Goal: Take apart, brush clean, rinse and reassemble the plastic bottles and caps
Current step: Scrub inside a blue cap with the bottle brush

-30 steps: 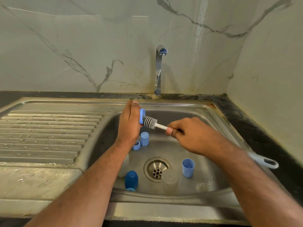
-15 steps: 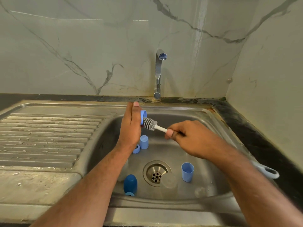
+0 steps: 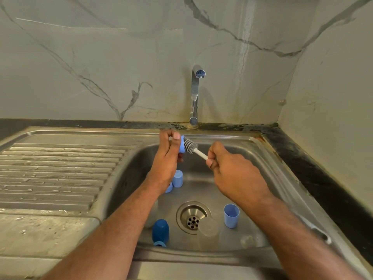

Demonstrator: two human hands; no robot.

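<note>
Blue cap point(image 3: 182, 145): pinched by left hand point(image 3: 168, 158) over sink point(image 3: 268, 158) rear edge, mouth apparently facing right; brush point(image 3: 192, 147): right hand point(image 3: 232, 174) clasped handle, axis rising leftward, bristles touching cap.

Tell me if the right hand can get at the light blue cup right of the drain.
Probably yes: the light blue cup stands uncovered below the right hand, but that hand first must free itself of the brush.

My brush point(image 3: 190, 146) has grey bristles and a white handle. The caps point(image 3: 177, 178) are pale blue; the wall point(image 3: 101, 67) is grey-veined marble.
</note>
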